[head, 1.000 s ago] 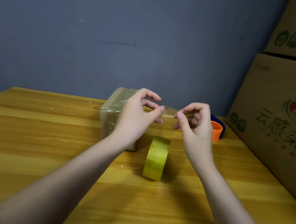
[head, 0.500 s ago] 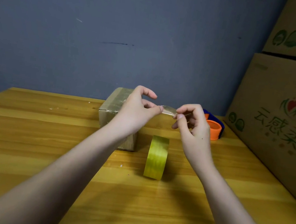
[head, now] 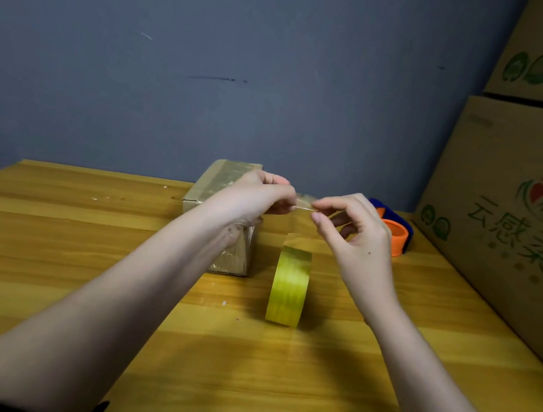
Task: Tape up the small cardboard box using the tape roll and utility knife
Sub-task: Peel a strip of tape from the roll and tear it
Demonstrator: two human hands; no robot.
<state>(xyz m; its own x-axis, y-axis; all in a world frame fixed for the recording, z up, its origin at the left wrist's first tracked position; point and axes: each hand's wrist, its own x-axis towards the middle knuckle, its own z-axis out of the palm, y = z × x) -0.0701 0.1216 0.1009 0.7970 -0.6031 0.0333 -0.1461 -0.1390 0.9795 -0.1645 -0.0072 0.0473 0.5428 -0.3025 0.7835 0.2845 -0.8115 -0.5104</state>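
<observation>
Above the desk [head: 50,246], my left hand [head: 257,197] and right hand [head: 355,237] pinch a short clear tape strip [head: 305,200] between their fingers, the yellow tape roll [head: 289,286] standing on edge beside the small cardboard box [head: 221,182].

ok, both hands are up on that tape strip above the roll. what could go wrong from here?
1. The tape strip is pinched between left hand and right hand with little span; it could fold and stick to itself or the fingers.
2. The tape roll stands on edge, unheld; a tug may tip or roll it.
3. No utility knife is clearly visible, so cutting may mean letting go with one hand.
</observation>
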